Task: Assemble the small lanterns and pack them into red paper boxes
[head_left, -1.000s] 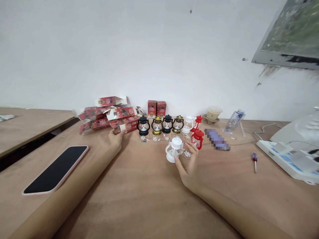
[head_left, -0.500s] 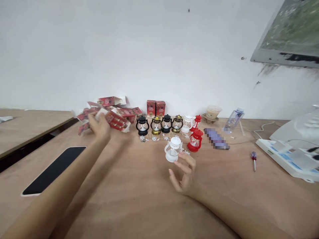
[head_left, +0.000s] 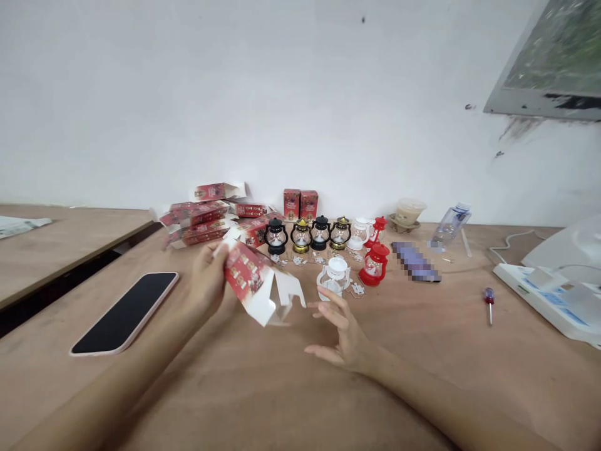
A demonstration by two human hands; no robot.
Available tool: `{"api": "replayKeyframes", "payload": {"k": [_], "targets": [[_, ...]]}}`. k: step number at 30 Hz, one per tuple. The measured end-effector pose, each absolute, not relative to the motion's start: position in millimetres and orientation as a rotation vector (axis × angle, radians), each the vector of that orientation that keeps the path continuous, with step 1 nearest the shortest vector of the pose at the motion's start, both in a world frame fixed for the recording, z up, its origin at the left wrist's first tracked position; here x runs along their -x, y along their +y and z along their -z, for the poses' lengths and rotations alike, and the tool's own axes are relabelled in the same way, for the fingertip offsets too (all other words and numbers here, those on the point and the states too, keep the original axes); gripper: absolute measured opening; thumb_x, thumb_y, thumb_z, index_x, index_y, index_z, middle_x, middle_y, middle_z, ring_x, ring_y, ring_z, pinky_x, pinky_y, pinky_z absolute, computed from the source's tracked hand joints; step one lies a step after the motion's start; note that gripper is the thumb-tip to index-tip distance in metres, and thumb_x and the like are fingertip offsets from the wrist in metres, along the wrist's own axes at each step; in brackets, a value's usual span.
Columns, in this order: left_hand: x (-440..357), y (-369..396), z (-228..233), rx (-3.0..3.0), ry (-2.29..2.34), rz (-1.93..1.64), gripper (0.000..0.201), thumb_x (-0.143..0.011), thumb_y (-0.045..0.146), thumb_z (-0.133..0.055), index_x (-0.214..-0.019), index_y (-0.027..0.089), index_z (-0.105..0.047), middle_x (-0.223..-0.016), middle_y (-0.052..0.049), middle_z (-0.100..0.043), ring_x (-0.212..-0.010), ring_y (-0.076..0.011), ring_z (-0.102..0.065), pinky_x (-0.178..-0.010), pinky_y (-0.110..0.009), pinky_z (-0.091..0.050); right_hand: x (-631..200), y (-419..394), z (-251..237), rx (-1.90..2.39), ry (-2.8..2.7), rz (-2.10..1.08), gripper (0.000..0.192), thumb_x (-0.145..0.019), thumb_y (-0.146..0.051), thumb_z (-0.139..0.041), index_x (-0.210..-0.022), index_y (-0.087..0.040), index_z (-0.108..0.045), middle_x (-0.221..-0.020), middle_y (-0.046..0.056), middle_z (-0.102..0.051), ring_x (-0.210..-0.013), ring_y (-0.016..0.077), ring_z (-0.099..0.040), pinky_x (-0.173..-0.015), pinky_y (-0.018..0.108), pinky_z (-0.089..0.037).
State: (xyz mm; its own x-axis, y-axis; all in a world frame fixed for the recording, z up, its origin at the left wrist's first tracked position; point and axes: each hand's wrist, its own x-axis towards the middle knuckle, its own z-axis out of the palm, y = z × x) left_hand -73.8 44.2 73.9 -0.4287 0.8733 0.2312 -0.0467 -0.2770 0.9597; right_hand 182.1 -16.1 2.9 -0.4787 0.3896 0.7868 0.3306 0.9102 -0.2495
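Note:
My left hand [head_left: 210,274] is closed round the far end of a red cardboard box [head_left: 246,275], lifted over the table with its white flaps spread open toward my right hand. With fingers apart and nothing in them, my right hand [head_left: 339,332] hovers just right of the flaps. Behind its fingertips stands a small white lantern [head_left: 334,275], partly hidden by them. A red lantern [head_left: 374,266] is to its right. Farther back runs a row with a black lantern [head_left: 276,238], a gold-and-black lantern [head_left: 301,237] and several others, small white tags lying in front.
More red boxes [head_left: 201,216] lie heaped at the back left, and two closed boxes [head_left: 299,205] stand by the wall. A dark phone [head_left: 124,314] rests on the left. To the right are another phone [head_left: 416,260], a bottle [head_left: 451,227], a cup [head_left: 407,213], a screwdriver [head_left: 489,304] and a power strip [head_left: 544,300].
My left hand has come from the heap toward the middle, bringing one red box with it. My right hand has stayed near the white lantern, its fingers spreading more. The view has shifted slightly left.

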Motion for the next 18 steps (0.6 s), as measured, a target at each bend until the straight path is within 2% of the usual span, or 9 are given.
{"api": "replayKeyframes", "payload": {"k": [3,7,10,13,15,18], "targets": [[53,34,-42,-1.126,1.290,-1.618,0.048,-0.063,0.056,-0.068,-0.084,0.016,-0.053,-0.067,0.001,-0.059,-0.056,-0.0124,-0.053,-0.053,-0.024,-0.045,-183,-17,-2,0.501,-2.111,-0.201,0.073,-0.086,-0.034,-0.056,-0.142,-0.032,-0.010,-0.147,0.016,-0.024,-0.118,0.0259,-0.052,-0.085,0.041,-0.054],[42,28,-20,-1.206,1.336,-1.540,0.051,-0.069,0.063,-0.059,-0.093,0.018,-0.052,-0.071,0.001,-0.060,-0.060,-0.0157,-0.057,-0.055,-0.027,-0.048,-183,-19,1,0.581,-2.087,-0.372,0.065,-0.087,-0.027,-0.050,-0.141,-0.026,-0.015,-0.146,0.018,-0.025,-0.129,0.0288,-0.040,-0.086,0.044,-0.052],[44,28,-18,-1.299,1.408,-1.542,0.043,-0.076,0.057,-0.052,-0.097,0.019,-0.053,-0.086,-0.003,-0.060,-0.080,-0.0210,-0.059,-0.074,-0.037,-0.050,-180,-19,2,0.633,-2.078,-0.376,0.065,-0.080,-0.015,-0.052,-0.137,-0.023,-0.022,-0.141,0.018,-0.033,-0.131,0.0286,-0.037,-0.092,0.046,-0.049],[48,29,-21,-1.441,1.487,-1.577,0.038,-0.075,0.044,-0.057,-0.104,0.020,-0.055,-0.110,-0.007,-0.054,-0.113,-0.0271,-0.047,-0.101,-0.046,-0.036,-179,-18,2,0.648,-2.078,-0.269,0.064,-0.077,-0.008,-0.049,-0.135,-0.021,-0.026,-0.136,0.018,-0.038,-0.131,0.0266,-0.038,-0.097,0.047,-0.045],[51,28,-23,-1.670,1.553,-1.631,0.039,-0.075,0.037,-0.056,-0.110,0.020,-0.053,-0.117,-0.009,-0.049,-0.122,-0.0283,-0.038,-0.107,-0.048,-0.028,-179,-17,2,0.635,-2.124,-0.204,0.064,-0.077,-0.006,-0.046,-0.136,-0.020,-0.026,-0.136,0.019,-0.039,-0.131,0.0254,-0.038,-0.099,0.045,-0.044],[51,22,-24,-2.078,1.645,-1.711,0.038,-0.081,0.033,-0.051,-0.116,0.019,-0.049,-0.119,-0.011,-0.044,-0.121,-0.0292,-0.038,-0.103,-0.051,-0.031,-179,-17,1,0.650,-2.251,-0.148,0.061,-0.079,-0.005,-0.043,-0.137,-0.017,-0.029,-0.137,0.020,-0.040,-0.130,0.0241,-0.040,-0.100,0.041,-0.044]]}}
